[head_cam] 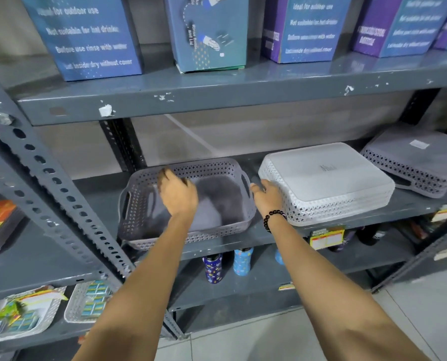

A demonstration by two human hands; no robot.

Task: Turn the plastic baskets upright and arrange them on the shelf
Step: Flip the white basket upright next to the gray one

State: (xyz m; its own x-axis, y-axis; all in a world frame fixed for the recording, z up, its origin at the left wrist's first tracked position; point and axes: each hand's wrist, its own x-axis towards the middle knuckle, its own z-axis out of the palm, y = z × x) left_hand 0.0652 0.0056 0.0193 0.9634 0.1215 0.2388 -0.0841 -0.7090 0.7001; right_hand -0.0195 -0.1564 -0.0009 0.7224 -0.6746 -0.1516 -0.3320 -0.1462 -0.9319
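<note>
A grey perforated basket stands upright on the middle shelf, near its left end. My left hand hovers over the basket's inside with fingers curled down, holding nothing. My right hand rests between the grey basket's right handle and a stack of white baskets lying upside down; its fingers are spread and touch the white stack's left edge. Further right, a stack of grey baskets also lies upside down on the same shelf.
Blue and purple boxes line the shelf above. Patterned bottles stand on the shelf below. A perforated steel upright runs diagonally at the left. Trays of small packets sit lower left. Tiled floor shows at the bottom right.
</note>
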